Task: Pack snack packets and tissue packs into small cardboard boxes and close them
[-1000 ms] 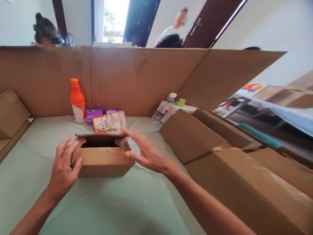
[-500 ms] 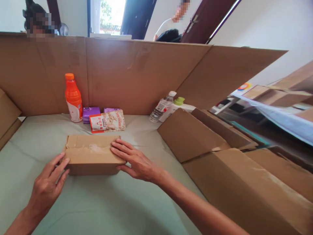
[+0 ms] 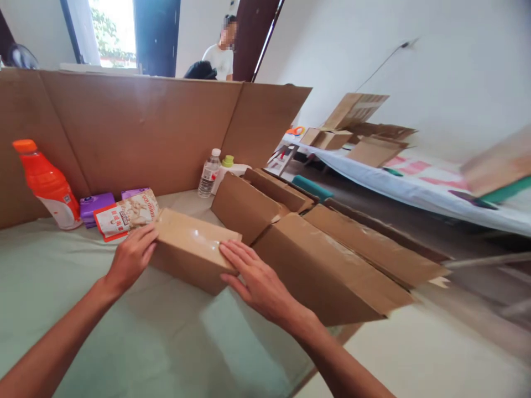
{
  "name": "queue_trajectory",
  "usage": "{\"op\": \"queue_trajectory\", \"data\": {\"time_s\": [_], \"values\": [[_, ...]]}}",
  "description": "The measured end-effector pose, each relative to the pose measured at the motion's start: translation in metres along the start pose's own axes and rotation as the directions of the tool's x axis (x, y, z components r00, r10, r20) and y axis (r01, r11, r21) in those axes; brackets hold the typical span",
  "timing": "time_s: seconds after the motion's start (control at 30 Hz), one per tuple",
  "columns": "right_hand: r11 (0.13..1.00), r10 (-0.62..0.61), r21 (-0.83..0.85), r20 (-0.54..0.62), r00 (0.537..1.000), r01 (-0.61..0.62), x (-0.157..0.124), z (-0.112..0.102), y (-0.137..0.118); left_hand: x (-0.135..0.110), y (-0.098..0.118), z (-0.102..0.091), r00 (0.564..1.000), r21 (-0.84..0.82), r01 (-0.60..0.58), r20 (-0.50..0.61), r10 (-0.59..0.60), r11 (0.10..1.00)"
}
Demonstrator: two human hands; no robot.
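From my remote seat, the green cloth (image 3: pixel 103 337) spreads widest, and a cardboard wall (image 3: pixel 145 127) stands at 12 o'clock. I take the small box (image 3: pixel 194 243) as my dial's centre; it sits a little toward 8 o'clock of mid-view, its top closed. At 3 o'clock from it stand large open cartons (image 3: pixel 298 276). I cannot tell whether the small box rests on the cloth or is lifted. My right hand (image 3: pixel 257 279), at 4 o'clock, is partly open, fingers laid over the top's end and thumb against the near side. My left hand (image 3: pixel 133 257), at 9, is half-curled, fingertips at the left corner; the two hold the box between them. An orange bottle (image 3: pixel 50 188) stands at 10 o'clock, a snack pouch (image 3: pixel 126 213) lies nearer at 10, and a clear bottle (image 3: pixel 208 177) stands upright near 12. Smallest are the purple packs (image 3: pixel 97 207), just behind the pouch.
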State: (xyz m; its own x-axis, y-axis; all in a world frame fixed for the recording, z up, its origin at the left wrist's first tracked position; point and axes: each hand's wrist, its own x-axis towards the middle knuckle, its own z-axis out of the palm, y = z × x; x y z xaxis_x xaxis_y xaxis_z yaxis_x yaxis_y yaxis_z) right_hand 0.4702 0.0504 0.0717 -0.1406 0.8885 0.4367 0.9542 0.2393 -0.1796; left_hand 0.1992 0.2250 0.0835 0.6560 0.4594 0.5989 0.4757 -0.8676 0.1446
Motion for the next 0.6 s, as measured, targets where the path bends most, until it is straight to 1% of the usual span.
{"op": "queue_trajectory", "data": {"time_s": [0.07, 0.13, 0.2, 0.27, 0.37, 0.47, 0.53, 0.6], "values": [[0.989, 0.107, -0.098, -0.036, 0.994, -0.110, 0.002, 0.002, 0.016, 0.054, -0.005, 0.037, 0.997, -0.021, -0.006, 0.081, 0.008, 1.000], [0.968, 0.172, -0.169, -0.082, 0.982, -0.184, 0.010, 0.006, 0.028, 0.101, -0.007, 0.070, 0.989, -0.028, -0.004, 0.145, 0.008, 1.000], [0.948, 0.213, -0.211, -0.134, 0.968, -0.238, 0.018, 0.012, 0.039, 0.138, -0.006, 0.095, 0.982, -0.026, -0.002, 0.190, 0.007, 1.000], [0.934, 0.229, -0.236, -0.181, 0.957, -0.268, 0.023, 0.017, 0.049, 0.162, -0.003, 0.111, 0.975, -0.022, -0.005, 0.224, 0.010, 1.000], [0.925, 0.226, -0.254, -0.226, 0.948, -0.281, 0.023, 0.024, 0.064, 0.181, 0.001, 0.126, 0.966, -0.018, -0.006, 0.260, 0.011, 1.000], [0.932, 0.213, -0.243, -0.237, 0.948, -0.270, 0.020, 0.027, 0.068, 0.184, 0.009, 0.131, 0.959, -0.010, 0.013, 0.285, -0.009, 1.000], [0.941, 0.179, -0.235, -0.263, 0.948, -0.243, 0.016, 0.023, 0.061, 0.175, 0.016, 0.128, 0.954, 0.003, 0.037, 0.298, -0.036, 0.999], [0.937, 0.160, -0.247, -0.323, 0.933, -0.246, 0.007, 0.016, 0.050, 0.151, 0.022, 0.119, 0.949, 0.022, 0.061, 0.308, -0.064, 0.998]]}}
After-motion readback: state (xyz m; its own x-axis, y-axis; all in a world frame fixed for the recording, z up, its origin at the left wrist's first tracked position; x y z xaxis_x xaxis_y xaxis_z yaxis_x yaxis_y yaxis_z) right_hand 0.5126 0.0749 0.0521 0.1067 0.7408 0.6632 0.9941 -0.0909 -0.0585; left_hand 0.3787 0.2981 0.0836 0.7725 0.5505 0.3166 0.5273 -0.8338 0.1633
